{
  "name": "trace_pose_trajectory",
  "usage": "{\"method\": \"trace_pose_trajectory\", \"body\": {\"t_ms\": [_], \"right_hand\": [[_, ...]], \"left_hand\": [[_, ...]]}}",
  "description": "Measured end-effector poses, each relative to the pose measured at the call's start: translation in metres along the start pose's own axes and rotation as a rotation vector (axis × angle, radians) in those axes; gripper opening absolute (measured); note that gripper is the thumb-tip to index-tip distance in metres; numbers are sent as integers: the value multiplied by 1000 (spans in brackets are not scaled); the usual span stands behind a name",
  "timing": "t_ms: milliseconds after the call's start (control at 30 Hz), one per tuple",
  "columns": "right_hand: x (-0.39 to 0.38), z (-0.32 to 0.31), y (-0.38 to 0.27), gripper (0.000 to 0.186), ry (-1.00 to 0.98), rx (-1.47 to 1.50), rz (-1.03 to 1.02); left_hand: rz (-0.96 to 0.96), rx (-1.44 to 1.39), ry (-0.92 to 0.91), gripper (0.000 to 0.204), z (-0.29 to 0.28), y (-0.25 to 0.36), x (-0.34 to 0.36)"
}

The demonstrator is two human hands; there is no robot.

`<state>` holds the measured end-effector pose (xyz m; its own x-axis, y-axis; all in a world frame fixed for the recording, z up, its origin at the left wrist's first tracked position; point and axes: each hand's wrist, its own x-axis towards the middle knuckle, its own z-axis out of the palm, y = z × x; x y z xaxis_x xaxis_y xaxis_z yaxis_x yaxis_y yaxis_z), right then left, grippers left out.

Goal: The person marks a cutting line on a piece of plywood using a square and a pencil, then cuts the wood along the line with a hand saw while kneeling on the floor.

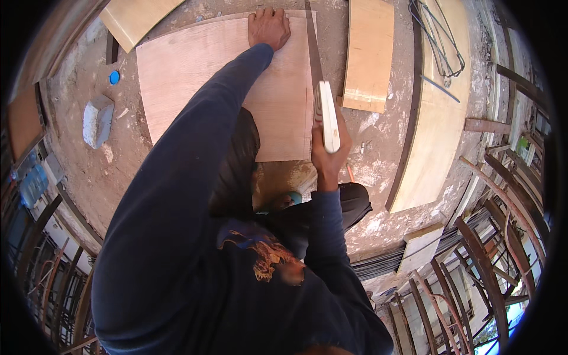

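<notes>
Across the dusty brown floor (83, 171), a broad rectangular sheet of pinkish plywood (201, 77) takes up the most room, lying flat before the person. Well off its right edge lies a long, pale yellow wooden board (429, 142) with a dark side edge. Between the two, closer to the plywood, sits a shorter, smooth tan board (368, 56).

Along the plywood's right edge runs a handsaw (324, 97) with a narrow dark blade and a white handle, its blade reaching past the sheet's far right corner and out of view. Whether the teeth bite into the wood cannot be told. Thin dark bent metal rods (438, 47) rest on the far part of the long board.

At the near end of the saw, the right hand (327, 161) is closed around the handle, so the blade extends straight forward from the grip. By the plywood's far edge, left of the blade, the left hand (270, 29) lies palm down on the sheet, grasping no tool. Off the sheet's left edge stands a white, angular block (98, 121), and just beyond it lies a small, round blue cap (114, 77).
</notes>
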<state>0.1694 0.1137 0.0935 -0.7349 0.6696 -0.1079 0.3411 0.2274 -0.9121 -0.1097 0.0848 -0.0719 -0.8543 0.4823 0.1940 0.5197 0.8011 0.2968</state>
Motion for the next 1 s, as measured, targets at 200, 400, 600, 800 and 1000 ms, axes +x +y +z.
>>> {"method": "trace_pose_trajectory", "body": {"t_ms": [200,400,600,800,1000], "right_hand": [[-40,2,9,47,55,-60,-79],[-75,-22,-28,50,-32,-14,109],[45,38,3,53,3,27,-12],[-107,-37,-21,54,-69,-115,138],[71,25,6,50,15,83,93]], "left_hand": [[-24,44,16,32,7,-11,-23],[-49,58,11,32,-10,-22,-12],[-33,23,-27,36,-4,-10,-5],[-68,57,-12,36,-6,-23,-10],[-6,-6,-39,34,-2,3,-2]]}}
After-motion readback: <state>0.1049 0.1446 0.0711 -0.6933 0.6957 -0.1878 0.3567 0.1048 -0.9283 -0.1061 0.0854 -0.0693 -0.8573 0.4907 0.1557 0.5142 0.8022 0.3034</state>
